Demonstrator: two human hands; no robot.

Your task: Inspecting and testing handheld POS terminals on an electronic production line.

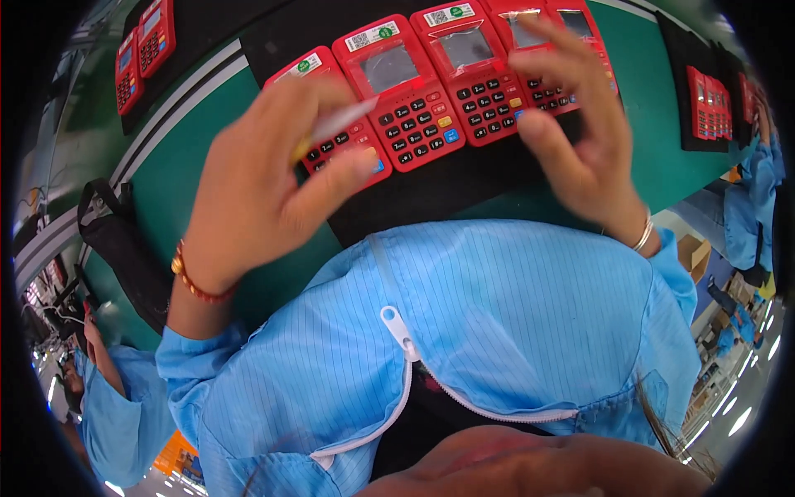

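Several red handheld payment terminals with black keypads lie side by side before me. My left hand (261,170) is over the leftmost terminal (349,147), fingers curled and thumb stretched along its keys. In it is a slim pale thing with a yellow end (338,121), too blurred to name; its tip points toward the second terminal (389,68). My right hand (584,137) hovers with thumb and fingers apart over the terminals on the right, holding nothing I can see. It partly hides the fourth terminal (524,31). The third terminal (465,51) shows its screen and a label.
The terminals rest on a black mat (397,196) on a green bench (178,178). More red terminals (710,108) lie on a mat at right, others (142,58) at far left. A black pouch (124,248) lies left. People in blue work on both sides.
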